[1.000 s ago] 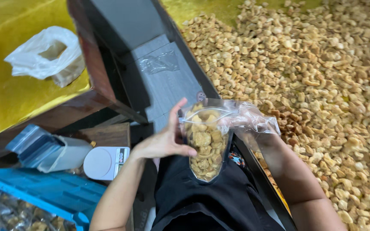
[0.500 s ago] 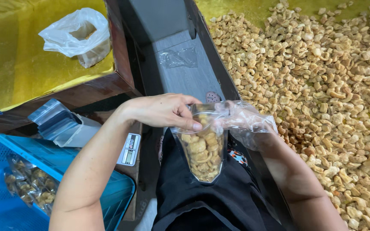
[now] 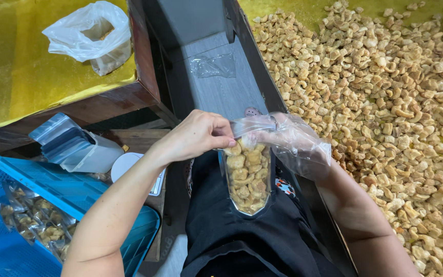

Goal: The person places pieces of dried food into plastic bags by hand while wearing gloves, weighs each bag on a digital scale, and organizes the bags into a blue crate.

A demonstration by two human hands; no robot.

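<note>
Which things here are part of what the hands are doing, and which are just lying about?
In hand: left hand, gloved right hand, snack pouch, loose snacks.

Lying about: white bag, empty pouches, blue crate of filled packs, scale, clear pouch.

Ahead of my left hand [image 3: 196, 136] the grey chute [image 3: 221, 90] lies open, save one empty clear bag [image 3: 212, 65]. A dark rail [image 3: 147, 66] walls its left; heaped fried snacks [image 3: 385, 102] crowd right of my gloved right hand [image 3: 296, 141].
</note>
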